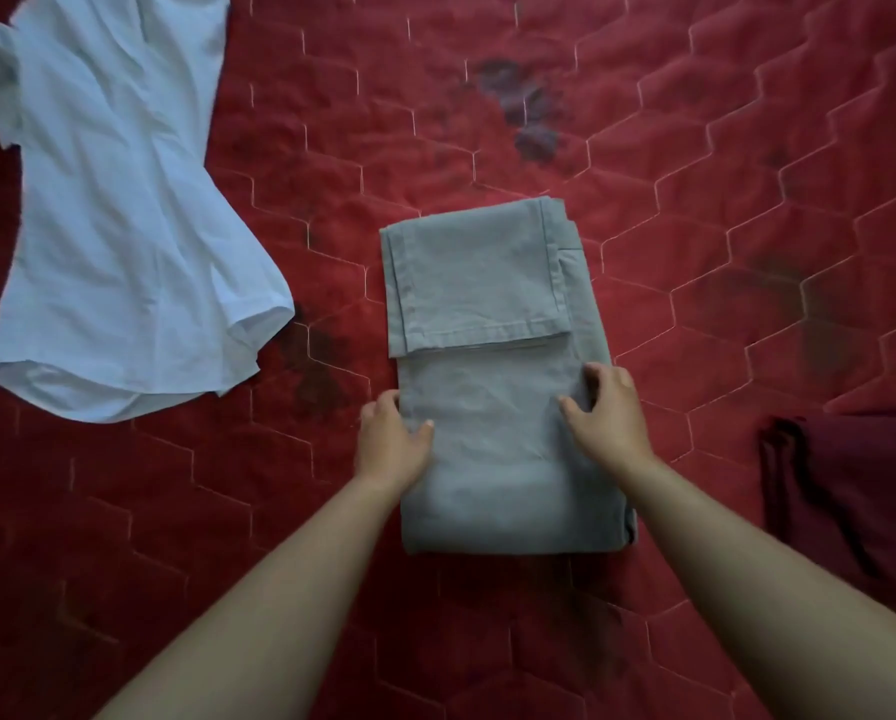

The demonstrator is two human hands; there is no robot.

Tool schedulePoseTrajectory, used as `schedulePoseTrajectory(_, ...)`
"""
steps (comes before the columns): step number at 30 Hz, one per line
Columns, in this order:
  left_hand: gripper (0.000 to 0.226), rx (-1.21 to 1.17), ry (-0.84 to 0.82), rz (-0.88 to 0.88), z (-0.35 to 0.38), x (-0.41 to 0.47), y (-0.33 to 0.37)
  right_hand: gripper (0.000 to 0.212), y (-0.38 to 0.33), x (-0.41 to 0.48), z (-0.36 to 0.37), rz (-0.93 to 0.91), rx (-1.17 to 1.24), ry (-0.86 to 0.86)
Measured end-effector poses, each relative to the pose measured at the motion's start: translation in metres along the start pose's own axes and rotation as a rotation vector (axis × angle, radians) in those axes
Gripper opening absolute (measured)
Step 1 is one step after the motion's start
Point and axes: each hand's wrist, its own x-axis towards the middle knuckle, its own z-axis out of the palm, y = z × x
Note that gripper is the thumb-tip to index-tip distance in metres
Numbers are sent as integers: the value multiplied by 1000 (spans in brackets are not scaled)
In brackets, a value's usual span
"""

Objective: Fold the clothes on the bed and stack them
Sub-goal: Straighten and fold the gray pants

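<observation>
Grey trousers (487, 304) lie folded into a long rectangle in the middle of the red quilted bed (695, 200), their hem ends doubled back over the far half. My left hand (391, 439) sits at the garment's left edge, thumb on top and fingers curled under the cloth. My right hand (607, 413) rests on the right edge with fingers spread, pressing on the fabric. A white short-sleeved shirt (113, 210) lies unfolded and spread out at the far left. A dark maroon garment (851, 501) lies at the right edge.
The bedcover has hexagon stitching and several dark flower patches (524, 106). Open bed surface lies between the shirt and the trousers, and beyond the trousers.
</observation>
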Motion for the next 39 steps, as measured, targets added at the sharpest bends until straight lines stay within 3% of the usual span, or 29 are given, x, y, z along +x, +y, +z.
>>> schedulePoseTrajectory(3, 56, -62, -38, -82, 15, 2, -9, 57, 5, -1, 10, 85, 159, 29)
schedulePoseTrajectory(9, 23, -47, 180, -24, 15, -1, -13, 28, 9, -3, 9, 99, 205, 98)
schedulePoseTrajectory(13, 12, -104, 148, 23, 15, -13, -10, 19, 12, -15, 4, 55, 181, 126)
schedulePoseTrajectory(17, 26, -120, 52, -9, 26, -30, -10, 18, 24, -34, 5, 101, 206, 180)
schedulePoseTrajectory(21, 19, -96, 57, -1, 37, -48, -20, 16, 45, -50, 7, 144, 184, 163)
schedulePoseTrajectory(26, 24, -52, 81, 2, 44, -54, -26, 37, 61, -69, 7, 94, 37, 71)
schedulePoseTrajectory(29, 17, -56, 125, 12, 44, -56, -29, 19, 61, -75, 8, 95, 28, 133)
schedulePoseTrajectory(34, 51, 117, 193, 198, 39, -70, -46, 52, 71, -87, 8, 99, -13, 127)
schedulePoseTrajectory(39, 42, 157, 112, 155, 43, -90, -72, 78, 83, -102, 7, 172, -101, 8)
